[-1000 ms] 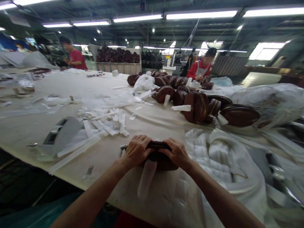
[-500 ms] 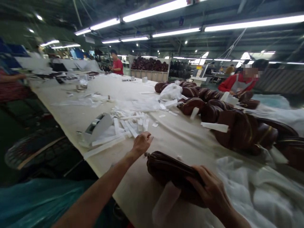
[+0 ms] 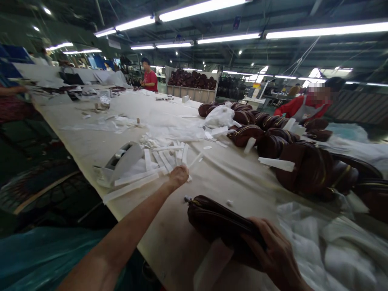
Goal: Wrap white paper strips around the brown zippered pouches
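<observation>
My left hand is closed at the edge of a loose pile of white paper strips. A white strip sticks out past its fingers, which appear pinched on it; the fingertips are partly hidden. My right hand grips the near end of a dark brown leather bag, thumb on the near side and fingers over the far side. The bag rests on the table with its zipper edge up. A white strip hangs from its near side.
Left of the pile stands a grey tape dispenser on the pale table. Many brown bags line the right side, with crumpled white wrapping before them. A co-worker in red stands beyond; another person is farther back.
My left hand has moved slightly forward and left against the paper strips and closed, and a strip now sticks out beyond it. My right hand and the bag have hardly moved.
</observation>
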A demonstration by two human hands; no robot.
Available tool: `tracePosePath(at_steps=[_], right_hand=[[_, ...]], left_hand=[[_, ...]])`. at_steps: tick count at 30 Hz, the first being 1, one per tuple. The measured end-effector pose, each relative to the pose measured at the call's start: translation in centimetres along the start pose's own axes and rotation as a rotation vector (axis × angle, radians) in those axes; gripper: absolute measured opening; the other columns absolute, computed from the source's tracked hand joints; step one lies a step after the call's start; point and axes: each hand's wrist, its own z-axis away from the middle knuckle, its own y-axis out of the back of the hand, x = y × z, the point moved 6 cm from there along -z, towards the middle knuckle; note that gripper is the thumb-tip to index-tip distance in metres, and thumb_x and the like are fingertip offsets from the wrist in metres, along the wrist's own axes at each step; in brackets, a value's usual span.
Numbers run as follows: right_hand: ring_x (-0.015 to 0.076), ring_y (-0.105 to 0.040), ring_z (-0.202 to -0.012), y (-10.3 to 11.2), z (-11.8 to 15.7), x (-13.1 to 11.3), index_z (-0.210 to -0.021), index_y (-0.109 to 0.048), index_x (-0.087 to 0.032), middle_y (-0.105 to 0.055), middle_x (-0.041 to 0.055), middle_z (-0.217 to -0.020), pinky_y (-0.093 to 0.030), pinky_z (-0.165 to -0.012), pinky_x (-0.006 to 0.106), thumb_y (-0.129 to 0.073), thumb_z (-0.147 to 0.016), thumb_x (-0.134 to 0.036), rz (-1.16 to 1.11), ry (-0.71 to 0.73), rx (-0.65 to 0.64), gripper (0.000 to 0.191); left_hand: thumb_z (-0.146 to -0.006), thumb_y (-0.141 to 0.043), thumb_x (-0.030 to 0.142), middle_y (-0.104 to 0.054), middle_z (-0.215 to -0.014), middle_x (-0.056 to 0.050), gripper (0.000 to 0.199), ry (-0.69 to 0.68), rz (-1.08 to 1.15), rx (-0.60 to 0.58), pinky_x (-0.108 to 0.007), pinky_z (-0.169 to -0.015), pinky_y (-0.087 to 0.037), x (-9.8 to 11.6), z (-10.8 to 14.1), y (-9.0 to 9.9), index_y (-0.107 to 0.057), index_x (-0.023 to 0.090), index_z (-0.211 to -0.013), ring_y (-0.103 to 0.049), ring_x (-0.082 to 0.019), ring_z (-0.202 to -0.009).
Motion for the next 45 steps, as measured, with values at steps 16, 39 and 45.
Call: tracePosePath(at_steps=[16, 39, 45], right_hand=[[0.0254, -0.057, -0.107, 7.3, -1.0, -1.1, -0.145, -0.019, -0.020, -0.049, 0.0168, -0.126, -0.051, -0.087, 0.044, -0.056, -0.083, -0.026, -0.195, 0.000, 0.428, 0.073], [0.0150, -0.061, -0.076, 3.5, -0.3, -2.6, -0.098, -0.064, -0.019, -0.062, 0.0054, -0.085, -0.052, -0.067, 0.025, -0.047, -0.090, -0.013, 0.048, 0.198, 0.188, 0.021], [0.0152, -0.057, -0.077, 3.0, 0.2, -2.3, -0.101, -0.062, -0.019, -0.061, 0.0057, -0.086, -0.051, -0.068, 0.027, -0.045, -0.089, -0.008, 0.003, 0.192, 0.170, 0.023]], left_hand=[[-0.088, -0.037, 0.004, -0.055, -0.074, -0.002, 0.019, -1.083, -0.123, 0.316, -0.023, -0.061, -0.041, 7.6, 14.0, 5.1, -0.053, 0.016, -0.089, -0.053, -0.014, -0.065], [-0.092, -0.050, 0.036, -0.051, -0.128, -0.016, 0.049, -1.139, -0.268, 0.250, -0.045, -0.099, -0.036, 10.7, 16.6, 2.3, -0.039, 0.008, -0.131, -0.045, -0.029, -0.119], [-0.092, -0.051, 0.035, -0.053, -0.125, -0.017, 0.053, -1.183, -0.252, 0.323, -0.044, -0.094, -0.039, 12.3, 17.0, -1.3, -0.037, 0.007, -0.134, -0.051, -0.029, -0.110]])
